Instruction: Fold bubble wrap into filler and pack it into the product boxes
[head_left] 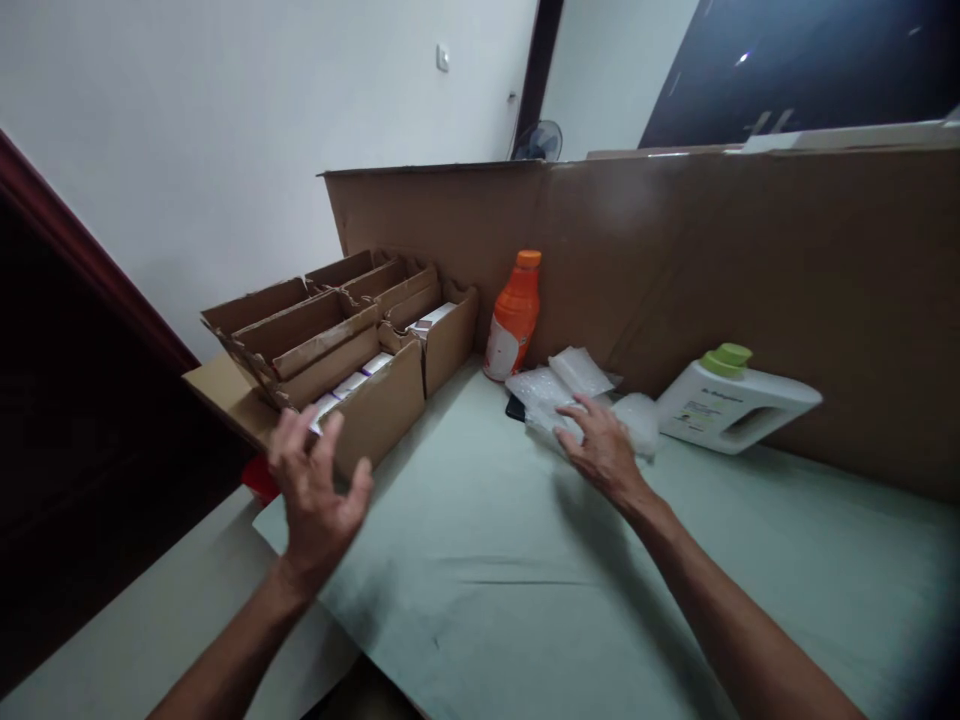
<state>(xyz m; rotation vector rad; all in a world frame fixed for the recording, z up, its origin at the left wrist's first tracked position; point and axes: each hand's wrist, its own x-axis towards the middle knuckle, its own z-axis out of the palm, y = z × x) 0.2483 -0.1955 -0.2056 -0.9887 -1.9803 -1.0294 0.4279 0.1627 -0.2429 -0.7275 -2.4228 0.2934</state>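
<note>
My left hand (319, 490) hovers with fingers spread, holding nothing, just in front of an open cardboard box (375, 410) that holds several small white packs. My right hand (600, 450) reaches out flat, its fingertips touching a pile of clear plastic bags (559, 385) on the pale green table cover (525, 580). A dark flat object (514, 408) peeks out from under the bags.
An orange bottle (513, 318) stands behind the bags against a tall cardboard wall (750, 270). A white jug with a green cap (731, 400) lies on its side to the right. Something red (259, 478) shows under the box's left corner.
</note>
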